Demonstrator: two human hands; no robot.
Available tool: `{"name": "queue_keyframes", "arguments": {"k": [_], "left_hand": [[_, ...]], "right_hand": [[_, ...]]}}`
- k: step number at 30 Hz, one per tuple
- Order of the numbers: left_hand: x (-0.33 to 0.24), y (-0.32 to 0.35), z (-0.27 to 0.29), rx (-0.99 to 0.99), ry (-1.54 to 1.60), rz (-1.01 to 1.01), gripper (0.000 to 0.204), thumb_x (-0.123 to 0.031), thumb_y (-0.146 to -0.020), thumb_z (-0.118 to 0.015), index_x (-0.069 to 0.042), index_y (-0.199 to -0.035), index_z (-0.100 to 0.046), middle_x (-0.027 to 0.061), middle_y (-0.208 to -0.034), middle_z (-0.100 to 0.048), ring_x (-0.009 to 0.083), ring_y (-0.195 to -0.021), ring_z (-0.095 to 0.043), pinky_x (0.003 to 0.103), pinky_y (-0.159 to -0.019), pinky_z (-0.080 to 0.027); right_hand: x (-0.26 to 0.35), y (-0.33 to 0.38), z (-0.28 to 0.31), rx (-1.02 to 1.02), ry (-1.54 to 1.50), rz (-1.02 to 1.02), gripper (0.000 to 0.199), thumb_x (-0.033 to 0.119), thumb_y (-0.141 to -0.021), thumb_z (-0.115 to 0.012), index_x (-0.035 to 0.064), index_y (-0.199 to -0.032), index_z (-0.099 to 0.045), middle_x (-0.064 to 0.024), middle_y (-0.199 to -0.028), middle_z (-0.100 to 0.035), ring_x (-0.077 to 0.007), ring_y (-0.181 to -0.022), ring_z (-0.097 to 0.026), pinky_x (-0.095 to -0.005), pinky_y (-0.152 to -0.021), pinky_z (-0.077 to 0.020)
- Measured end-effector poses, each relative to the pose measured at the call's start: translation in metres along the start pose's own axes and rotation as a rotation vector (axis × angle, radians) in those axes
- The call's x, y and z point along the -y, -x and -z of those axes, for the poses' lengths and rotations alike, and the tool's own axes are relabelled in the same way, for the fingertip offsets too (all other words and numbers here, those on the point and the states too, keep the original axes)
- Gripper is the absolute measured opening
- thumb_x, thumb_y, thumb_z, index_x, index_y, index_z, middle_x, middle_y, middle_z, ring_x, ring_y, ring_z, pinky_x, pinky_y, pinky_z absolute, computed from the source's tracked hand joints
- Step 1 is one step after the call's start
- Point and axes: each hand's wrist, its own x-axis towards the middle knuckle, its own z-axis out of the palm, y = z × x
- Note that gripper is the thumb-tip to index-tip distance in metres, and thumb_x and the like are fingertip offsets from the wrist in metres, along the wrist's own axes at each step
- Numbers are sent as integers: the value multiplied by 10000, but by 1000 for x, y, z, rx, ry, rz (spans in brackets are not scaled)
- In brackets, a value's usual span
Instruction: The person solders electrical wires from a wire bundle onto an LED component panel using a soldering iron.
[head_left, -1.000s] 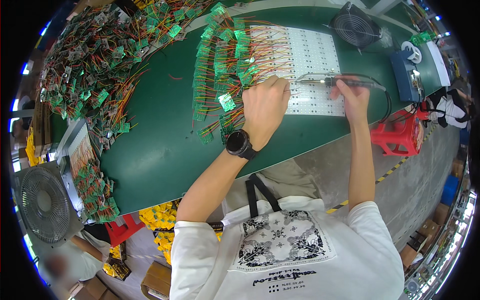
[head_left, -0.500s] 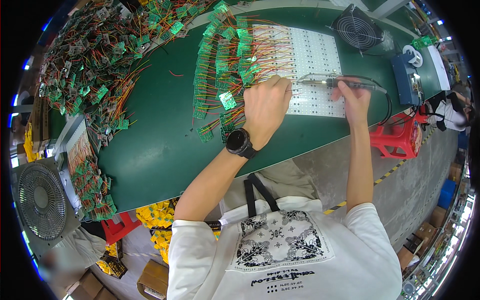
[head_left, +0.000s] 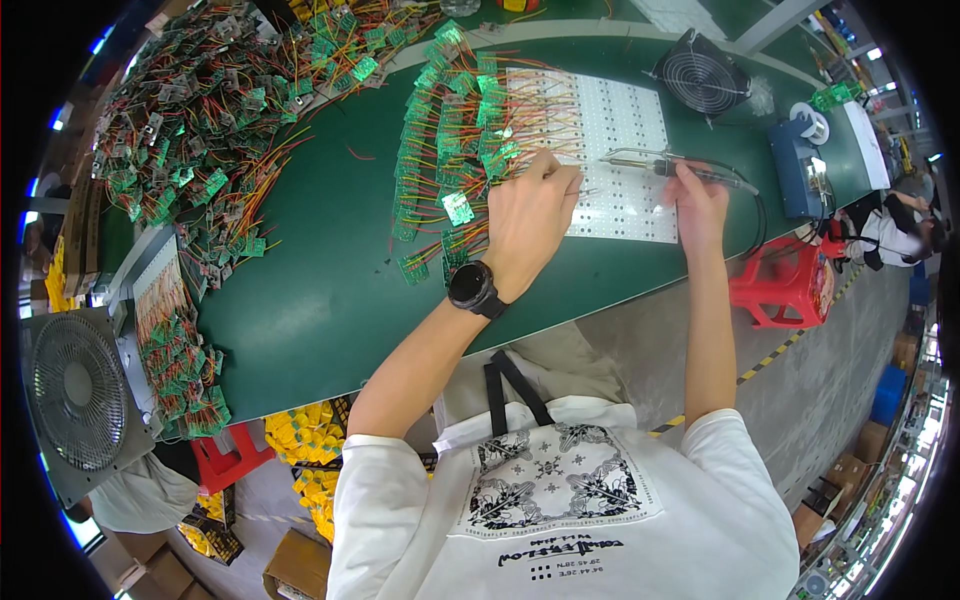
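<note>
My right hand grips a soldering iron by its dark handle. The iron's metal tip points left above a white perforated panel, a short way from my left fingers. My left hand, with a black watch on its wrist, is closed at the panel's left part. Thin wire ends stick out past its pinched fingertips; the fingers hide the rest. Red and yellow wires lie across the panel's left half. They lead to rows of small green circuit boards left of the panel.
A large heap of wired circuit boards covers the table's far left. At the right stand a black fan, a blue soldering station and a solder spool. Red stools and a grey fan flank the green table.
The soldering iron has shifted a little right over the panel, its tip now farther from my left fingers. My left hand stays closed in nearly the same place. The whole view has shifted slightly.
</note>
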Motion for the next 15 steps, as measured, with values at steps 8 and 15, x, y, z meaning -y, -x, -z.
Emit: {"name": "queue_keyframes", "arguments": {"k": [8, 15], "left_hand": [[5, -10, 10, 3, 300, -138, 136, -136, -891, -629, 0, -889, -637, 131, -774, -621, 333, -668, -628, 407, -607, -484], [-4, -9, 19, 213, 224, -12, 186, -167, -949, -541, -8, -896, -622, 134, -724, -633, 370, -683, -618, 437, -636, -474]], "right_hand": [[3, 2, 8, 87, -21, -90, 200, 119, -911, -656, -22, -1051, -632, -90, -750, -657, -148, -625, -617, -257, -578, -456], [9, 1, 1, 92, 40, -93, 195, 106, -905, -660, -26, -1045, -630, -93, -755, -660, -153, -612, -618, -259, -572, -469]]}}
